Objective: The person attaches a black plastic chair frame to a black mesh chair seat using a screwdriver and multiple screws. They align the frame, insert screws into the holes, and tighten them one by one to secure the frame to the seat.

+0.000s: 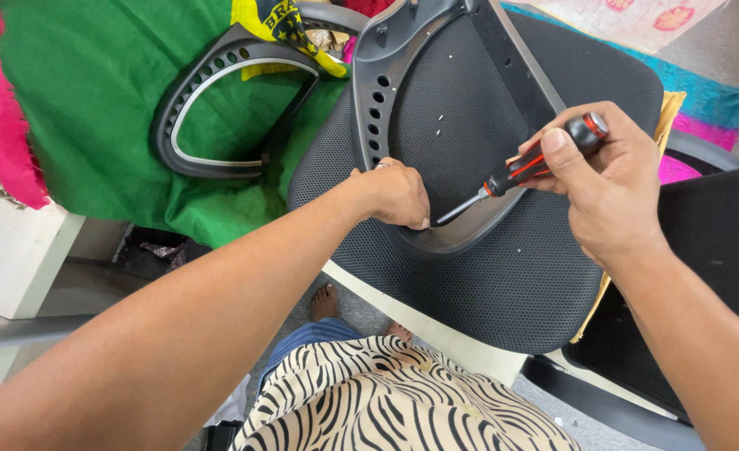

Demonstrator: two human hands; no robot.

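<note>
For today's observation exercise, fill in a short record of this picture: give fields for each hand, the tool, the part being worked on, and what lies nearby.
left hand: left hand rests on the grey plastic armrest, fingers at the tool's tip
right hand: right hand grips the screwdriver by its handle
tool: black and red handle, metal shaft angled down toward the armrest's lower curve
surface: armrest lies on a black mesh chair seat
nearby: second grey armrest on green cloth; pink cloth at left
</note>
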